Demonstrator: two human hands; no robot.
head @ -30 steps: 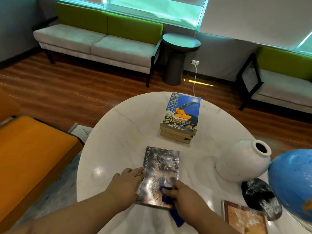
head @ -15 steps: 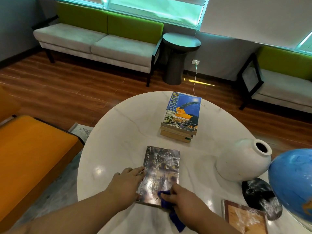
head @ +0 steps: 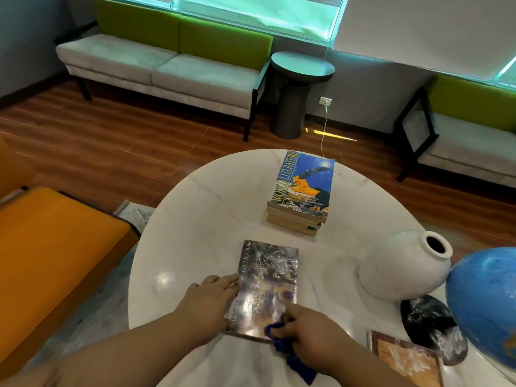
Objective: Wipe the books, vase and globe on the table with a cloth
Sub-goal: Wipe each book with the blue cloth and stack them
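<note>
Near edge of the table [head: 195, 219]: the right hand [head: 315, 333] pinches a soft cloth [head: 282, 339] on the glossy book [head: 268, 286] — thin, light, likely slippery — so the left hand [head: 209, 303] lies flat, pinning its left edge.

The book [head: 268, 280] lies before the stack [head: 301, 196] on the table [head: 195, 247]; vase [head: 399, 269], globe [head: 485, 297] right.

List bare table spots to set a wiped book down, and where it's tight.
Widest bare patch: the table left and far of the dark book, up to the book stack. A narrower lane runs between the dark book and the vase. Crowded: near right, where vase, globe, black base and brown book sit close together.
</note>
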